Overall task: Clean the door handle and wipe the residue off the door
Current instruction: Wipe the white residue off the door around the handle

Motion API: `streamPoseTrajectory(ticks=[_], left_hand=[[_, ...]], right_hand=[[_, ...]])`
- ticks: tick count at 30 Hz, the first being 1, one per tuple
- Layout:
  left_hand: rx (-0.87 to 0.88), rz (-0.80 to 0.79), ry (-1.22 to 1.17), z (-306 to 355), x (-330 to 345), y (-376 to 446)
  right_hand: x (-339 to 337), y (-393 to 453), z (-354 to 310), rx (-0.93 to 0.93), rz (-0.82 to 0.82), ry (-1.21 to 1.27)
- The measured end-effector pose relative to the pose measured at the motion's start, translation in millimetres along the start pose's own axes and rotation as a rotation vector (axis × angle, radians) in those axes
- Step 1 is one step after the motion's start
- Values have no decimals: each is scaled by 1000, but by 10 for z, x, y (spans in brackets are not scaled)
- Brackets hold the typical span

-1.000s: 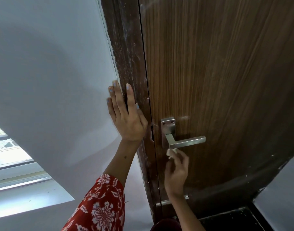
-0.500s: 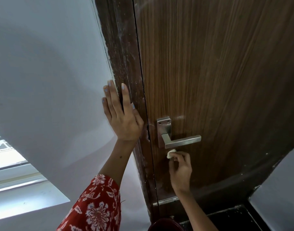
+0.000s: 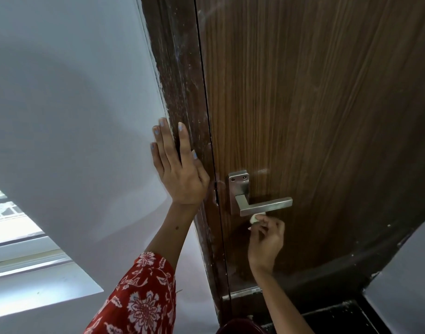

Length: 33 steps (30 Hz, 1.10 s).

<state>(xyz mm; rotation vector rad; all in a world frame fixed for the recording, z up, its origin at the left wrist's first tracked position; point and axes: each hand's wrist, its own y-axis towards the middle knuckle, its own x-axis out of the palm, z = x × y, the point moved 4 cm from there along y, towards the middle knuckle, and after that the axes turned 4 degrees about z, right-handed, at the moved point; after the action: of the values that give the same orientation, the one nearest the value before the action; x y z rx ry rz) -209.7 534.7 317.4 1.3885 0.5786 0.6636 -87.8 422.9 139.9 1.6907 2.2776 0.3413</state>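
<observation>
**Door handle getting wiped from underneath**

So the door handle (image 3: 262,203) sat a bit right of the frame's center, a brushed metal lever pointing right off a square plate with two screws up top. It was mounted near the left edge of the brown wood-grain door (image 3: 315,104), which filled most of the upper right of the frame.

Right under the lever, the right hand (image 3: 267,239) had its fingertips pinched tight on a small white wad (image 3: 254,218), and the wad was pressed up against the underside of the lever near the plate. Couldn't tell what the wad was made of, cloth or tissue, since most of it was hidden in the fingers.

The left hand (image 3: 180,172) was spread flat and wide, holding nothing, palm against the dark door frame (image 3: 182,75) with the outer fingers spilling onto the white wall (image 3: 69,92) to the left. That frame was streaked with whitish scuffs and specks. A pale smudge showed on the door just right of the plate's top.

The left arm came up from a red floral sleeve (image 3: 139,302) at the bottom, cut off by the frame edge. No containers anywhere in view. A bright window (image 3: 16,225) was partly cropped at the lower left, and a dark reddish rounded thing at the bottom edge was too cut off to identify.
</observation>
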Motion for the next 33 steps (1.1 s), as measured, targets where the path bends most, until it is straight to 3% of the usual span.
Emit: streamPoseTrajectory(ticks=[3,13,18,25,30,33], left_hand=[[-1,-4,0,-3,-4,-1],[1,0,-24,-28,14,-9],[-4,-2,-22,-30,14,-18],[-3,-18,-18,-38,15,-23],[-11,-6,-15,-49,21,-29],[-3,-15,-13,-52,23,-40]], right_hand=[[179,-226,-223,-234,-140,-18],[336,-583,-594,-601,-306,-128],[436,-370,-1084,-772,-184,-124],[411,-445,-885,-792,-250,-257],[453,-312,-1065,-849,-145,-186],[457,-344,-956,-902,-169,-231]])
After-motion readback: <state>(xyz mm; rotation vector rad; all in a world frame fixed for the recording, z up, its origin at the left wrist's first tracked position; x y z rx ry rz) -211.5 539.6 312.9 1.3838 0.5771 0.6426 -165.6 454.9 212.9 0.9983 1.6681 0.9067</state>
